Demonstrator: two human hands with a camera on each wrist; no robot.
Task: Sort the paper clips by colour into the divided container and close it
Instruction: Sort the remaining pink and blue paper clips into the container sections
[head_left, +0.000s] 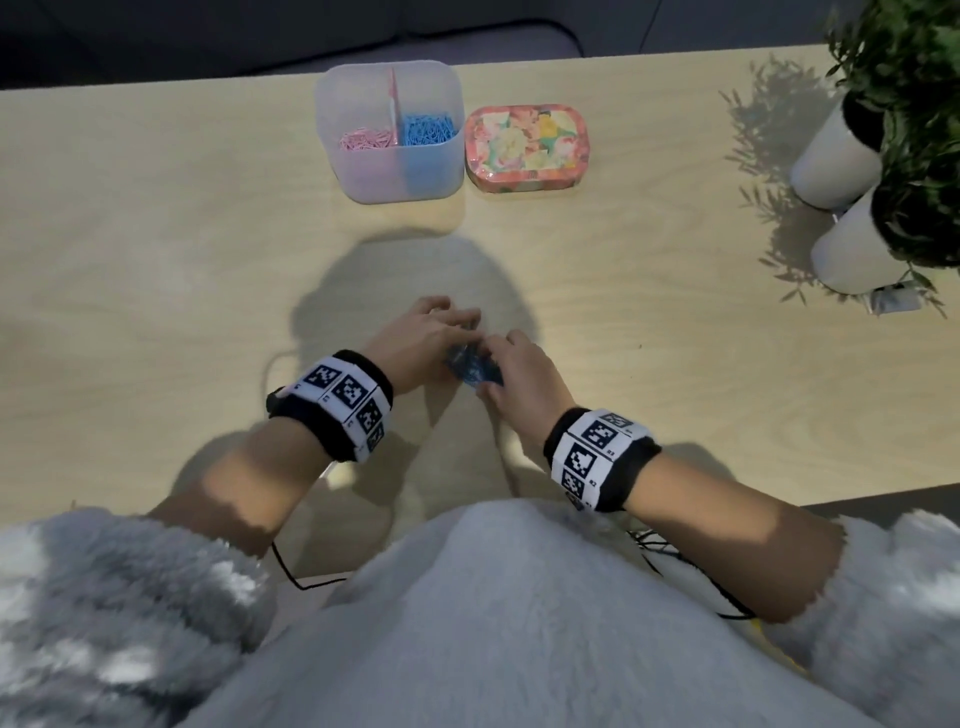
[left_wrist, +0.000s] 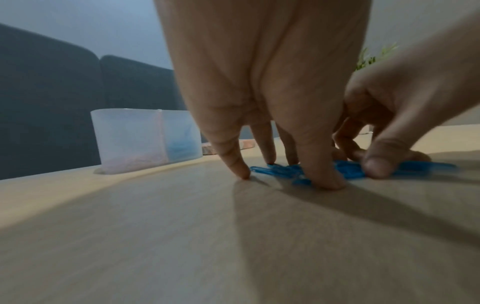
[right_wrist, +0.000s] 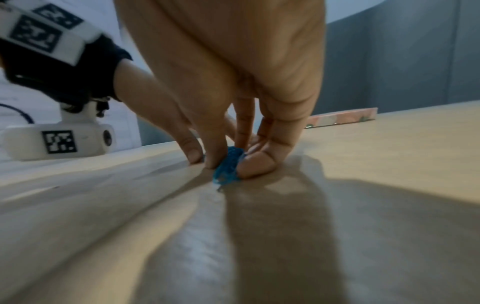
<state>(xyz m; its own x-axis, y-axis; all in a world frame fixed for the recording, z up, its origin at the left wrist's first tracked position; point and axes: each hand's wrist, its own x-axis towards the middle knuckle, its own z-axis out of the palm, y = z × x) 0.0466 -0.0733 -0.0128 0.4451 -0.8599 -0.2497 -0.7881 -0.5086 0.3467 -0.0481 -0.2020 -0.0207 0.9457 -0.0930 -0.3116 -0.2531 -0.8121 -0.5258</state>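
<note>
Seen from above: pale wooden tabletop (head_left: 156, 249), two hands meeting at its near centre over a small heap of blue paper clips (head_left: 470, 366). Left hand (head_left: 421, 343) with fingers spread and tips down on the tabletop, pressing at the left edge of the heap. Right hand (head_left: 519, 374) with fingers and thumb bent inward, pinching the clips from the right; from its wrist view, a bunched blue clump (right_wrist: 228, 164) squeezed between thumb and fingertips, touching the tabletop.

At the far centre, well apart from the hands: translucent divided container (head_left: 389, 166), open, pink paper clips (head_left: 366, 140) in the left compartment, blue ones (head_left: 428, 130) in the right. Just beside its right wall, a flowered tin lid (head_left: 524, 148) lying flat; no readable writing on it.

Far right: two white pots (head_left: 836, 161) with green plants (head_left: 909, 78), leaf shadows across the wood. Black-and-white square marker bands (head_left: 348, 405) on both wrists, thin black cables trailing off them. Fluffy grey sleeves (head_left: 104, 597) along the near edge. Nothing lying between hands and container.
</note>
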